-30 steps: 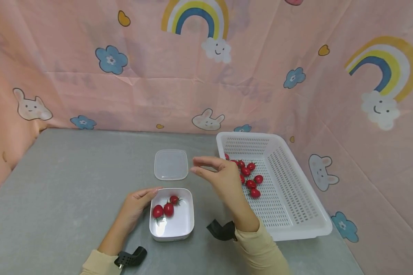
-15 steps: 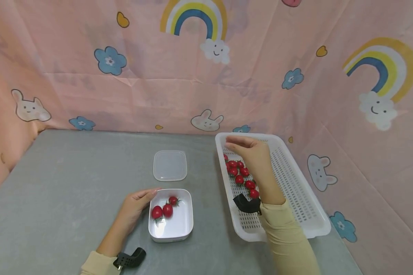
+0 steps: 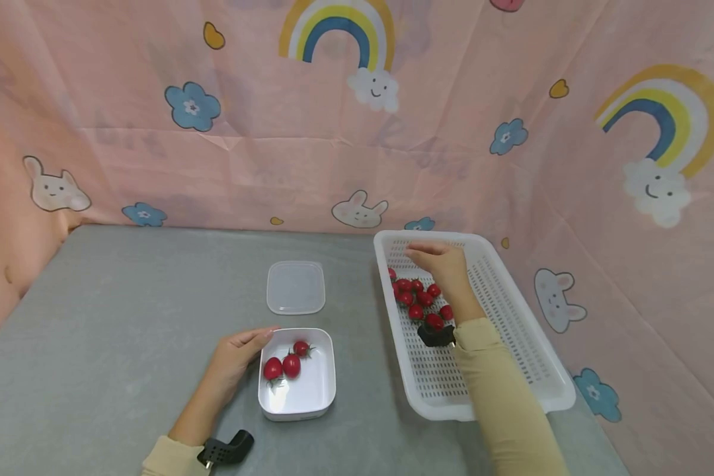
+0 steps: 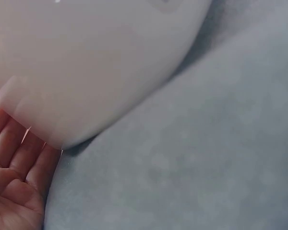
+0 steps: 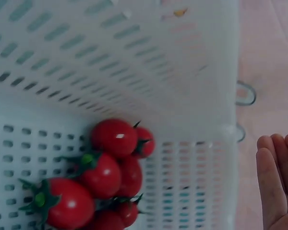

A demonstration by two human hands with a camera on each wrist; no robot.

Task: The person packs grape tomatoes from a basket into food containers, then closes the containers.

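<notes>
My left hand (image 3: pixel 235 357) holds the left side of a small white box (image 3: pixel 309 393), thumb at the rim and fingers along the outer wall. In the left wrist view, the fingers (image 4: pixel 19 148) run up against the box's side. Three cherry tomatoes (image 3: pixel 291 365) with green stems lie inside that box. Over the far part of a white perforated basket (image 3: pixel 440 380) is my right hand (image 3: pixel 449 268), its fingers extended and nothing held. Several cherry tomatoes (image 3: pixel 424 299) are clustered at the basket's left side, just nearer than the hand. The right wrist view shows these tomatoes (image 5: pixel 69 203) up close.
A translucent square lid (image 3: pixel 295 289) lies flat on the grey table (image 3: pixel 125 330) beyond the box. The basket's raised rim (image 3: pixel 393 330) stands between the box and the basket's tomatoes. A pink patterned cloth (image 3: pixel 244 165) hangs behind the table and down its sides.
My right hand has moved from beside the lid, right and away, to over the basket, uncovering more tomatoes there. The left hand and the box stay where they were.
</notes>
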